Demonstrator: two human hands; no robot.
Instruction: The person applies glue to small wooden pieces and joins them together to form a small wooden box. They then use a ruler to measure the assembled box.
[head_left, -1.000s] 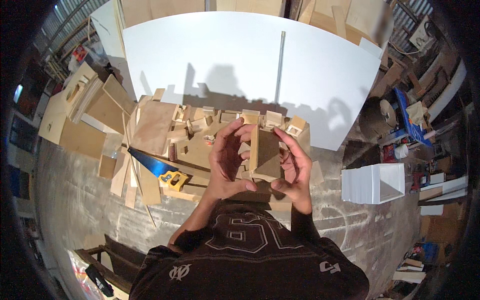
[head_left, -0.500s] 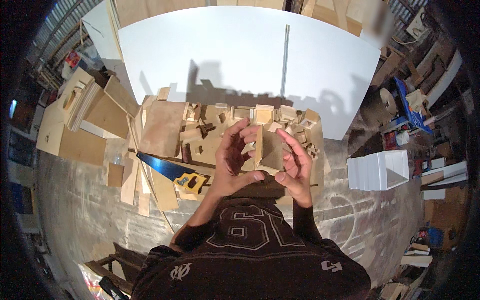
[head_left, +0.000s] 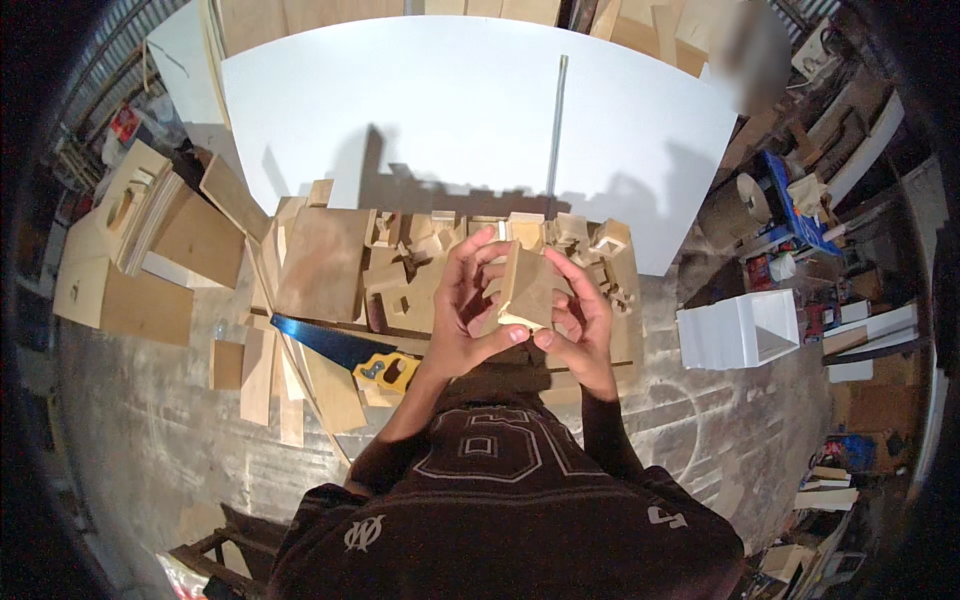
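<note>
Wood, a small tan piece (head_left: 534, 284), is held above the cluttered bench (head_left: 626, 328) between my left hand (head_left: 462, 310) and right hand (head_left: 584, 332), both curled (lightly, I believe), so from afar I should press evenly against slipping.

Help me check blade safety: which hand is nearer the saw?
Left. The left hand is just right of the saw; the right hand is farther right, across the wooden piece.

Wood piece (head_left: 530, 285): between left hand (head_left: 462, 325) and right hand (head_left: 592, 335), above the table (head_left: 626, 266).
Saw (head_left: 335, 348): at the table's front left, left of both hands.
Panel (head_left: 470, 95): behind the table.
Box (head_left: 708, 340): on the floor (head_left: 745, 430), right of the table.
</note>
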